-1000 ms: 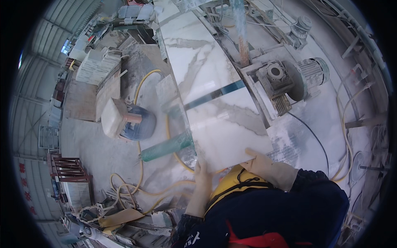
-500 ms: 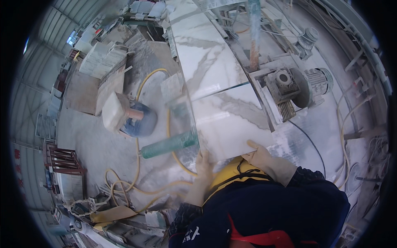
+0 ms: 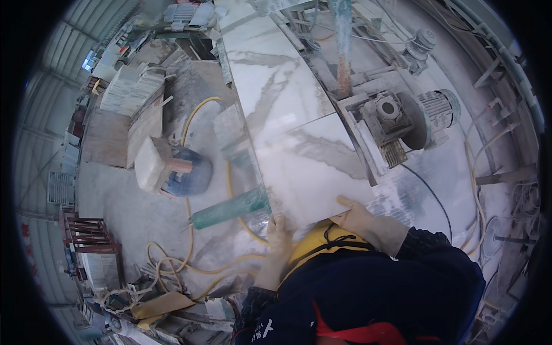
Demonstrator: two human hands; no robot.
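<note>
1. Dusty workshop; pale floor point(image 3: 129, 195) spreads left of the work line, crossed by a looping yellow hose point(image 3: 229, 178).
2. Near slab point(image 3: 313, 164), white with grey veins, lies flat directly in front of the person. Its far edge meets the far slab point(image 3: 276, 80) along a thin seam, dark at the right end; glare hides whether the left end touches.
3. Left hand point(image 3: 280, 231): fingers closed around the slab's near left corner.
4. Right hand point(image 3: 361, 219): thumb over the top face by the near right corner, gripping the edge; fingers underneath are mostly hidden.
5. Near edge sits just beside the yellow apron point(image 3: 313, 241), so little room that side. Contact: cannot tell.
6. Left edge: green roller point(image 3: 230, 209) juts out sideways; floor beyond it, then a blue barrel point(image 3: 192, 172) well apart.
7. Right edge: tighter toward the far end, where a gearbox point(image 3: 386, 110) and motor point(image 3: 440, 109) stand near. Black cable point(image 3: 432, 192) curves over the whitish surface closer in.
</note>
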